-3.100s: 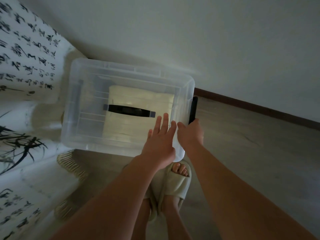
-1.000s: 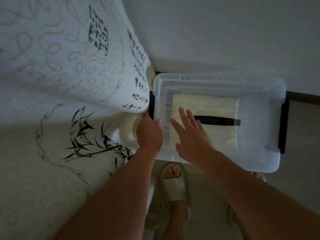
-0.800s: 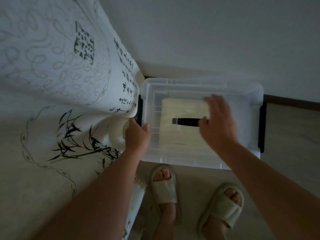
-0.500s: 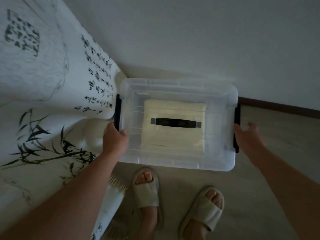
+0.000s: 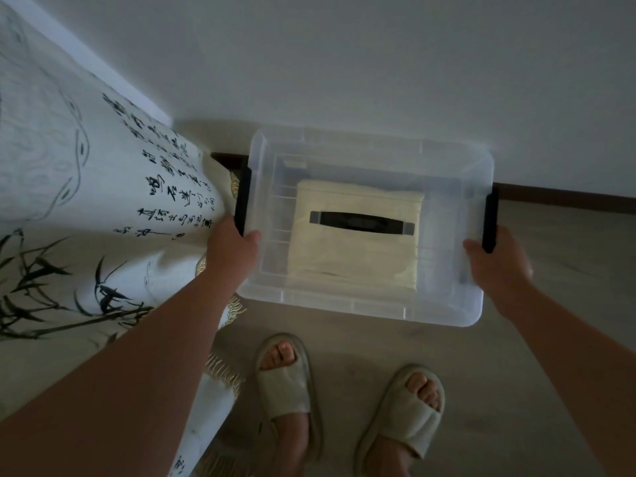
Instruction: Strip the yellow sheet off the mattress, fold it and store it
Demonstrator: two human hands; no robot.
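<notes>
Clear plastic storage box [image 5: 457, 304] on the floor [image 5: 557, 270], back edge against the wall [image 5: 344, 63]. Lid on.

Yellow sheet [image 5: 354, 259]: folded into a flat rectangle, lying inside the box, seen through the lid, roughly centred. Black lid handle [image 5: 361, 223] runs across above it.

Left hand [image 5: 230, 251]: at the box's left end, just below the black left latch [image 5: 242, 197]. Thumb lies on the lid edge; the other fingers wrap under the rim, out of sight.

Right hand [image 5: 495, 259]: at the box's right end, fingers curled round the rim at the lower end of the black right latch [image 5: 489, 218].

Left of the box: white bedspread [image 5: 103, 201] printed with black calligraphy and bamboo, its fringed edge just beside the box's near left corner.

In front of the box: two feet in pale slippers [image 5: 285, 383].
</notes>
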